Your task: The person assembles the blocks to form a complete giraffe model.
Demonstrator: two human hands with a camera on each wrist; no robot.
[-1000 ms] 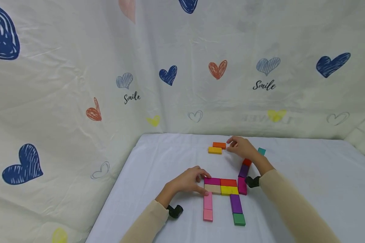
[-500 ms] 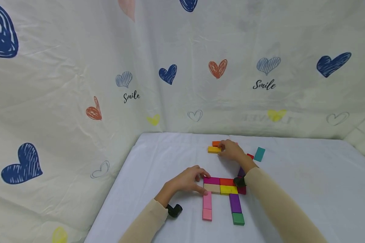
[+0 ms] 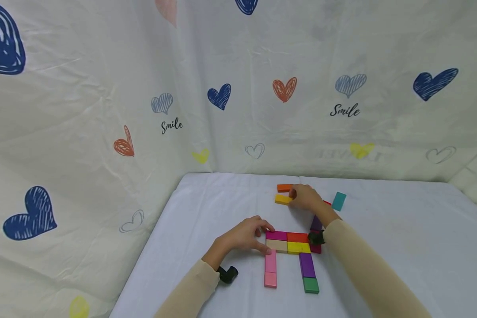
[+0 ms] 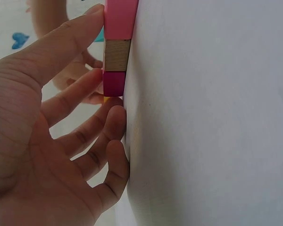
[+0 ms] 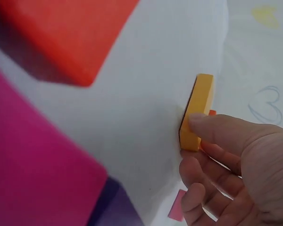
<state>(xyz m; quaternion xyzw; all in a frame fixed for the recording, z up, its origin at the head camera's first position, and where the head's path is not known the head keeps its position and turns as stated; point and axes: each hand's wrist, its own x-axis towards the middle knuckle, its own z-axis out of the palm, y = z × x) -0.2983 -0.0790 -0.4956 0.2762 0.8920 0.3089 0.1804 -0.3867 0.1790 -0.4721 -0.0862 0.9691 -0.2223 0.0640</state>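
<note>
In the head view my right hand (image 3: 305,197) pinches a yellow-orange block (image 3: 283,199) between thumb and fingers. The right wrist view shows the thumb on the face of that block (image 5: 198,108), which appears tipped up. My left hand (image 3: 244,236) rests at the left end of the laid-out blocks, thumb on the upper pink block (image 3: 270,261) and a forefinger at the magenta block (image 3: 276,235). Between these two lies a tan block (image 3: 276,246). In the left wrist view the other fingers of that hand (image 4: 61,141) curl loosely beside the blocks, holding nothing.
A red block (image 3: 297,237) and a yellow block (image 3: 298,248) continue the row. Below stand a purple block (image 3: 307,265), a green block (image 3: 311,285) and a lower pink block (image 3: 270,280). An orange block (image 3: 284,187) and a teal block (image 3: 338,201) lie farther back on the white cloth.
My right hand has moved left to the yellow-orange block, taken hold of it and shifted it slightly right and nearer, away from the orange block. The left hand stays in place.
</note>
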